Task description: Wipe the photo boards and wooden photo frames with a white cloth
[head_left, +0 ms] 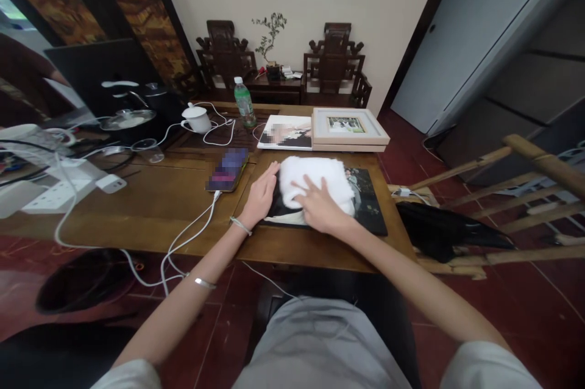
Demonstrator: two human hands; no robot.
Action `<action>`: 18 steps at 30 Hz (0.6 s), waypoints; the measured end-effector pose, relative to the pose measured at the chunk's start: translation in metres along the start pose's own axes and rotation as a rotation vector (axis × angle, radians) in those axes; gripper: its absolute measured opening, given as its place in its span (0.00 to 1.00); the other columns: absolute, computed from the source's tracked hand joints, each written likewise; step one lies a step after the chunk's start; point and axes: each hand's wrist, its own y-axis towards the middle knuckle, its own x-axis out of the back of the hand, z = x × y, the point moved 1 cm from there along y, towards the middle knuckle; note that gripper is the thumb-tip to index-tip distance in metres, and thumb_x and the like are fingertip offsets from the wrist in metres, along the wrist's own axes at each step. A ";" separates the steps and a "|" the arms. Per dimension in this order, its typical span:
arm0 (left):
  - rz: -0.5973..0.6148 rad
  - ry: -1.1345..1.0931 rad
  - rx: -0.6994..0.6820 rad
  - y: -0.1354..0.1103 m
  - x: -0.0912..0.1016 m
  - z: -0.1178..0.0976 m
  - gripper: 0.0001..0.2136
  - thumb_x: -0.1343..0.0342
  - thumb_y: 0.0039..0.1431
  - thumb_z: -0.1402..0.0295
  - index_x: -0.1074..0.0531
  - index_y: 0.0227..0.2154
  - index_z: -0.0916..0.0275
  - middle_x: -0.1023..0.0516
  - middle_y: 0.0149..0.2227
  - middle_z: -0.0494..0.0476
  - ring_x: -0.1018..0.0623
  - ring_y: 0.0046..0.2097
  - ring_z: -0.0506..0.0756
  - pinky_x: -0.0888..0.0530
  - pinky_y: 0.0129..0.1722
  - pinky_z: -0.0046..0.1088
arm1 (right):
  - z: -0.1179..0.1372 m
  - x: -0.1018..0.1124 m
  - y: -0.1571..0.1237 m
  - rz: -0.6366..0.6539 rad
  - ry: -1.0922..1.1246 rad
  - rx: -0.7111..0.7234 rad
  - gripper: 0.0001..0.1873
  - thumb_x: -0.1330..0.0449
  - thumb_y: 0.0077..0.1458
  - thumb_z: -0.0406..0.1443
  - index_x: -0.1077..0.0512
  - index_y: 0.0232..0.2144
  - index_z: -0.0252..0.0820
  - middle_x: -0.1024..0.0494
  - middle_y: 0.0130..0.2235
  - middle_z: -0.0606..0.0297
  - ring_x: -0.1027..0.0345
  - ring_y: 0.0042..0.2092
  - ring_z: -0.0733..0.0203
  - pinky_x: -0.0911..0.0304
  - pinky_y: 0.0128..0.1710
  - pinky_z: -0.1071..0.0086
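A folded white fluffy cloth (292,178) lies on a dark photo panel (372,212) at the table's front edge. My right hand (320,203) rests on top of the cloth with its fingers spread, pressing it against the panel. To the left, my left hand (261,194) lies flat with fingers stretched out along the panel's left edge, holding nothing. The cloth and my right hand hide much of the picture; part of a person in it shows at the right of the cloth.
Behind the panel are a second photo panel (287,133) and stacked light wood frames (379,140). A phone (227,169) with a charging cable lies left, near a green bottle (244,102), white lidded cup (196,119) and power strip (59,191). A bamboo rack (461,169) stands right.
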 end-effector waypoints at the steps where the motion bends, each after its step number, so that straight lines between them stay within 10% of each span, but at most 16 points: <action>1: -0.035 -0.015 -0.001 0.000 0.001 -0.001 0.26 0.66 0.69 0.56 0.35 0.59 0.66 0.35 0.62 0.61 0.37 0.64 0.54 0.41 0.65 0.37 | 0.010 -0.002 -0.001 0.024 0.021 0.075 0.27 0.51 0.47 0.23 0.28 0.49 0.40 0.43 0.66 0.58 0.62 0.67 0.37 0.62 0.58 0.28; 7: 0.009 0.025 -0.038 -0.001 0.000 -0.001 0.25 0.64 0.69 0.56 0.37 0.59 0.66 0.36 0.63 0.62 0.37 0.64 0.55 0.41 0.64 0.37 | 0.017 0.000 -0.046 0.028 0.117 0.187 0.28 0.53 0.44 0.19 0.27 0.44 0.40 0.39 0.64 0.61 0.59 0.67 0.43 0.61 0.61 0.32; 13: 0.110 0.115 -0.057 0.000 -0.004 0.003 0.22 0.54 0.65 0.60 0.31 0.55 0.67 0.34 0.61 0.65 0.34 0.62 0.59 0.39 0.63 0.41 | -0.030 0.011 -0.085 -0.002 0.017 -0.067 0.26 0.53 0.44 0.20 0.27 0.43 0.39 0.38 0.63 0.57 0.55 0.67 0.44 0.58 0.61 0.36; 18: 0.147 0.106 -0.047 0.001 -0.006 0.007 0.20 0.53 0.64 0.61 0.28 0.52 0.67 0.31 0.58 0.65 0.32 0.61 0.60 0.37 0.63 0.43 | -0.050 0.006 -0.066 -0.074 -0.113 -0.262 0.26 0.52 0.45 0.23 0.29 0.46 0.36 0.43 0.65 0.53 0.59 0.67 0.35 0.60 0.58 0.30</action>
